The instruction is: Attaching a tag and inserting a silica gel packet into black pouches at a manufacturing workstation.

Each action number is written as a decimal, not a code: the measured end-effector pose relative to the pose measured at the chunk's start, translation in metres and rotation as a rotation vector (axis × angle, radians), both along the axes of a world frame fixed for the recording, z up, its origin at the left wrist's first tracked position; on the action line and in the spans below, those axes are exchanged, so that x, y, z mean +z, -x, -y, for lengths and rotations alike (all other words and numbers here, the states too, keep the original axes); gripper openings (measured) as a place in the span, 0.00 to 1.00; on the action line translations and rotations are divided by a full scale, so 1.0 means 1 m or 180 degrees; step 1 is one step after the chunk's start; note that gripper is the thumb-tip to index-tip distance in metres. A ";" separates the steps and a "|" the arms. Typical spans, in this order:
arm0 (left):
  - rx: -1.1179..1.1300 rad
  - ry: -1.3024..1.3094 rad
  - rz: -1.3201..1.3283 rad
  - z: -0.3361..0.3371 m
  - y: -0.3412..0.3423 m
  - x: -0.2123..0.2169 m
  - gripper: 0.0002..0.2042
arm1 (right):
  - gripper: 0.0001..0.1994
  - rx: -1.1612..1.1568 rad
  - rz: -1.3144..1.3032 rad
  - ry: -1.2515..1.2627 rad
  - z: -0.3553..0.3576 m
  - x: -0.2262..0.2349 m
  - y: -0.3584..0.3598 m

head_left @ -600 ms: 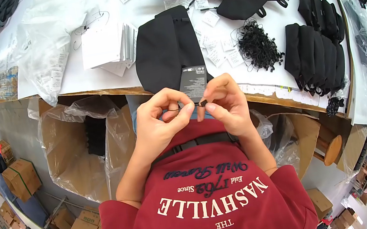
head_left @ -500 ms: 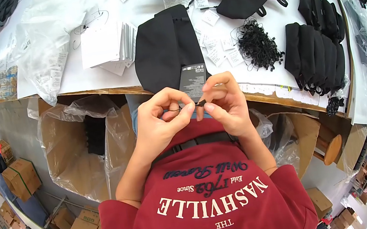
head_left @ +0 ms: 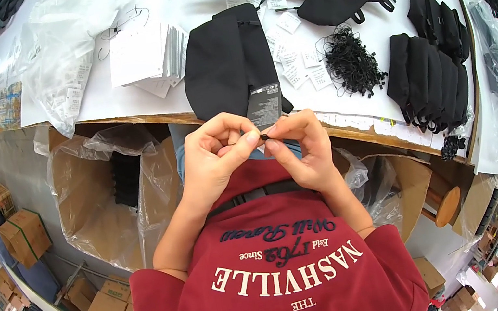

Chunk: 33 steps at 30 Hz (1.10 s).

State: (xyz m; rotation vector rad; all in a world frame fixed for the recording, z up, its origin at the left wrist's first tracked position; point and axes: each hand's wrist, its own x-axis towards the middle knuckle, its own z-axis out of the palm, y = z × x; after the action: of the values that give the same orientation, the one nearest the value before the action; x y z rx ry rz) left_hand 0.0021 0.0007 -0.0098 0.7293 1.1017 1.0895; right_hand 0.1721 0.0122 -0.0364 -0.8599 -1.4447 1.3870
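Observation:
My left hand (head_left: 217, 155) and my right hand (head_left: 303, 148) meet fingertip to fingertip in front of my waist. Between thumb and forefinger, each pinches one end of a black hang-tag string (head_left: 265, 137) with a small dark plastic clasp; most of the string is hidden by the fingers. Just beyond my fingers a dark hang tag (head_left: 265, 106) with pale print hangs at the table's edge. It lies against a flat black fabric pouch (head_left: 217, 62), which rests on the white table (head_left: 103, 107) with its near end at the edge.
A tangled heap of black tag strings (head_left: 352, 62) lies right of the pouch, near loose white labels (head_left: 294, 69). Stacked white cards (head_left: 144, 58) and clear plastic bags (head_left: 62, 61) are to the left. Black pouches (head_left: 427, 79) stand at right. A plastic-lined carton (head_left: 89, 202) sits below.
My right fingertips have come in closer to the left ones, and both hands have shifted slightly. The clasp is now more covered by my fingers. The view has moved a little.

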 end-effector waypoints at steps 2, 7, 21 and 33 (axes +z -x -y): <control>-0.0088 0.0093 -0.0221 0.000 0.001 0.002 0.04 | 0.09 -0.0003 -0.0055 -0.0121 0.000 -0.004 -0.001; -0.0116 -0.0466 -0.1136 0.001 0.000 0.008 0.03 | 0.07 0.0029 0.0214 -0.0274 -0.003 0.002 -0.001; -0.0507 -0.0728 -0.1416 -0.009 0.014 0.013 0.03 | 0.06 0.0209 -0.0139 0.0287 -0.003 0.007 -0.001; -0.1831 -0.1886 -0.2814 -0.073 0.028 0.002 0.13 | 0.06 0.0370 -0.0934 0.1145 -0.014 0.013 -0.021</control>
State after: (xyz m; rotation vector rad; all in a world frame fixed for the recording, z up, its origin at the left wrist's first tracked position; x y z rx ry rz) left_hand -0.0264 0.0735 -0.0080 1.9897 1.1537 0.5619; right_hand 0.1934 0.0260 -0.0230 -0.7610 -1.0511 1.8135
